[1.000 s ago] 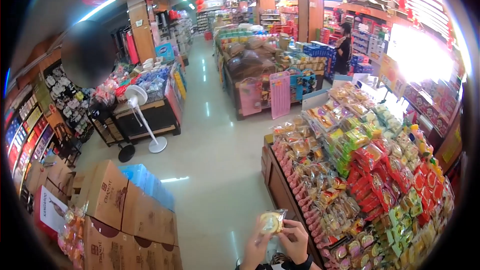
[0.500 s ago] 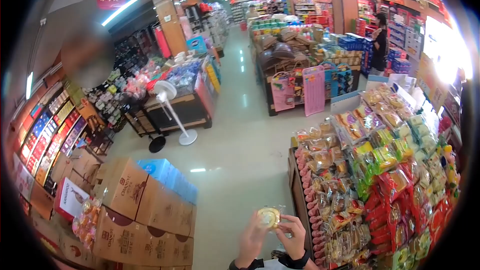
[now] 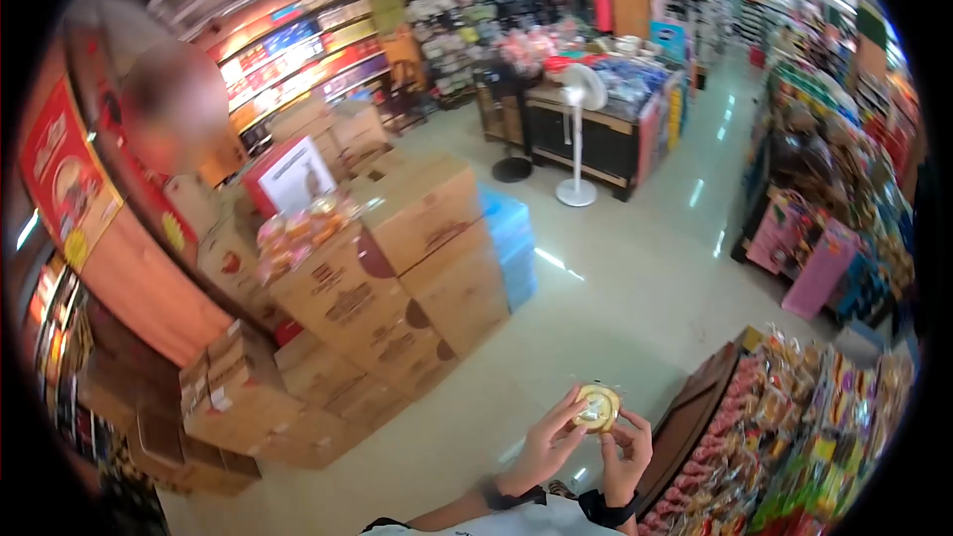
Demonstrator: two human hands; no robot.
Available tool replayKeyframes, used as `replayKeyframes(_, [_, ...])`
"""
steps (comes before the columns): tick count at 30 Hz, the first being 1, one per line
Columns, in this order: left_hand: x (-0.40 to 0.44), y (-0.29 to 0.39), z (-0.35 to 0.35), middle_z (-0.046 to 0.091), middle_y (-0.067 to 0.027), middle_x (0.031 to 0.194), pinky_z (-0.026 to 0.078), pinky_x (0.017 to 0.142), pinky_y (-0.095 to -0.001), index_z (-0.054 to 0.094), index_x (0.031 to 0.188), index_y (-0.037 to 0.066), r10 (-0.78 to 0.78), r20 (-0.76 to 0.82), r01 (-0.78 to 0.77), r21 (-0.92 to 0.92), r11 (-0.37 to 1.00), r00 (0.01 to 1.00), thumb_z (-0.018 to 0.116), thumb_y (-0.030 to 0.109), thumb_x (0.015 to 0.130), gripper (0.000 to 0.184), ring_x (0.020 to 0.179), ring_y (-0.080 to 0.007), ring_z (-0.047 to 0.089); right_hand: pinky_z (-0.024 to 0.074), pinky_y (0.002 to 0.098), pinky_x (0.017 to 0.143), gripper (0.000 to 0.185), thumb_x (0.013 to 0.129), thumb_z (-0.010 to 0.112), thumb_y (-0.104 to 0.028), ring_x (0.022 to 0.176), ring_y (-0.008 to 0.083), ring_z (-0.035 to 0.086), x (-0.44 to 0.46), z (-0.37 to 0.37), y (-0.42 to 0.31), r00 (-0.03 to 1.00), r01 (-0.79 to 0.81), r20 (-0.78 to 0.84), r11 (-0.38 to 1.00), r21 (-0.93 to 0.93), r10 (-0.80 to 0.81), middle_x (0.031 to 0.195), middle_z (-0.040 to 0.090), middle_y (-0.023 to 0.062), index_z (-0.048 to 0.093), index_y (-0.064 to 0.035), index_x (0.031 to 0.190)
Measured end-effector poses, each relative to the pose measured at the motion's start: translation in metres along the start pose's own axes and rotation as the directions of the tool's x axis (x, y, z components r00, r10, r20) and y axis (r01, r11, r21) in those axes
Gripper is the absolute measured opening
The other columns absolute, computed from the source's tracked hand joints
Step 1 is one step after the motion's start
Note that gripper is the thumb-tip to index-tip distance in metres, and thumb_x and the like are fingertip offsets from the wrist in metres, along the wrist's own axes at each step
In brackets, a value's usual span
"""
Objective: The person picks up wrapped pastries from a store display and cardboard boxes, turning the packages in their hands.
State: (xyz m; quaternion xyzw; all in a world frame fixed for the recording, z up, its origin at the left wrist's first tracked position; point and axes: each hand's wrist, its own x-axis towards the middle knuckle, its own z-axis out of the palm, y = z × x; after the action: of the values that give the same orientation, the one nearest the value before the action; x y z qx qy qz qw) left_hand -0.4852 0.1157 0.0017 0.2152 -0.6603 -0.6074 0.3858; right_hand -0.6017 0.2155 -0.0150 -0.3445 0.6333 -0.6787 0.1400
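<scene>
A round, pale yellow pastry in a clear wrapper (image 3: 598, 404) is held up in front of me, over the floor. My left hand (image 3: 541, 449) pinches its left edge between thumb and fingers. My right hand (image 3: 625, 452) grips the right and lower edge with bent fingers. The pastry's face is turned up towards me, and light glints on the wrapper. Just to the right of my hands, bagged baked goods (image 3: 784, 397) lie heaped on a display stand (image 3: 695, 417).
Stacked cardboard cartons (image 3: 397, 278) stand to the left, with bagged snacks (image 3: 298, 238) on top and blue packs (image 3: 509, 248) beside them. A white stand fan (image 3: 578, 129) is farther off, by a goods table (image 3: 581, 144). A blurred person's head (image 3: 174, 99) shows at left.
My view has swung left, so the cartons sit nearer the middle and the baked goods farther right. My left hand, blurred beside the pastry before, is now steady on its edge.
</scene>
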Motion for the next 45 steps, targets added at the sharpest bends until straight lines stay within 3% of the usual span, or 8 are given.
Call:
replayKeyframes(6, [0.001,-0.012,-0.050,0.037,-0.0199,0.164,0.055,0.102,-0.0326,0.053,0.148,0.003,0.026,-0.150,-0.038,-0.082,0.996,0.988,0.064,0.007,0.102,0.048,0.136,-0.0236,0.054,0.0561,0.0266,0.081,0.017,0.087,0.070,0.006,0.094,0.0154,0.068,0.017,0.051,-0.007,0.990,0.038,0.139,0.998,-0.052,-0.031,0.133,0.059,0.0160,0.065,0.0019,0.102])
replayKeyframes(11, [0.004,-0.008,-0.097,0.036,-0.0237,0.163,0.048,0.111,-0.0375,0.052,0.149,0.003,0.043,-0.206,-0.053,-0.044,0.998,0.978,0.062,0.011,0.104,0.047,0.146,-0.0313,0.044,0.0569,0.0263,0.081,0.016,0.089,0.070,0.005,0.096,0.0161,0.069,0.025,0.096,-0.009,0.966,0.086,0.248,0.996,-0.039,-0.074,0.135,0.059,0.0163,0.064,0.0020,0.104])
replayKeyframes(17, [0.004,-0.002,-0.142,0.037,-0.0269,0.161,0.048,0.109,-0.0365,0.053,0.147,0.000,0.050,-0.272,-0.075,-0.083,0.994,0.961,0.061,0.011,0.104,0.045,0.145,-0.0322,0.046,0.0580,0.0282,0.083,0.016,0.091,0.069,0.006,0.097,0.0181,0.071,0.028,0.144,-0.010,0.940,0.078,0.332,0.997,-0.003,-0.073,0.136,0.058,0.0172,0.063,0.0033,0.105])
replayKeyframes(20, [0.005,-0.002,-0.169,0.038,-0.0269,0.161,0.050,0.107,-0.0360,0.055,0.146,-0.001,0.138,-0.276,-0.116,0.096,0.989,0.951,0.061,0.011,0.105,0.043,0.143,-0.0316,0.048,0.0583,0.0286,0.083,0.017,0.092,0.069,0.006,0.096,0.0188,0.072,0.025,0.168,-0.011,0.938,0.069,0.340,0.998,0.004,-0.067,0.135,0.058,0.0177,0.062,0.0037,0.107])
replayKeyframes(25, [0.005,0.004,-0.200,0.040,-0.0259,0.160,0.052,0.104,-0.0357,0.055,0.146,0.000,0.101,-0.316,-0.102,0.015,0.995,0.943,0.060,0.011,0.105,0.043,0.141,-0.0305,0.050,0.0588,0.0292,0.083,0.017,0.092,0.069,0.005,0.096,0.0196,0.073,0.026,0.204,-0.017,0.923,0.084,0.376,0.996,0.021,-0.086,0.135,0.058,0.0179,0.062,0.0042,0.107])
replayKeyframes(29, [0.002,0.006,-0.217,0.042,-0.0247,0.159,0.052,0.104,-0.0352,0.056,0.145,0.001,0.062,-0.352,-0.072,-0.014,0.997,0.934,0.062,0.011,0.103,0.043,0.139,-0.0289,0.052,0.0592,0.0298,0.083,0.016,0.092,0.068,0.005,0.097,0.0201,0.073,0.028,0.221,-0.022,0.888,0.172,0.438,0.984,-0.036,-0.139,0.135,0.058,0.0179,0.062,0.0040,0.107])
replayKeyframes(38, [0.010,-0.005,-0.230,0.045,-0.0212,0.158,0.052,0.104,-0.0355,0.060,0.141,-0.001,0.088,-0.471,-0.067,0.060,0.996,0.878,0.067,0.009,0.100,0.042,0.136,-0.0286,0.056,0.0590,0.0296,0.084,0.016,0.092,0.069,0.007,0.099,0.0199,0.072,0.045,0.246,-0.013,0.846,0.124,0.519,0.992,0.031,-0.122,0.136,0.057,0.0171,0.062,0.0037,0.106])
replayKeyframes(45, [0.036,-0.019,-0.234,0.048,-0.0253,0.155,0.054,0.100,-0.0350,0.060,0.140,-0.001,0.145,-0.537,-0.010,0.247,0.969,0.831,0.066,0.007,0.100,0.041,0.130,-0.0301,0.060,0.0622,0.0317,0.080,0.018,0.086,0.075,0.006,0.096,0.0234,0.072,0.082,0.265,-0.007,0.825,0.118,0.547,0.990,0.073,-0.139,0.127,0.065,0.0188,0.068,0.0037,0.103])
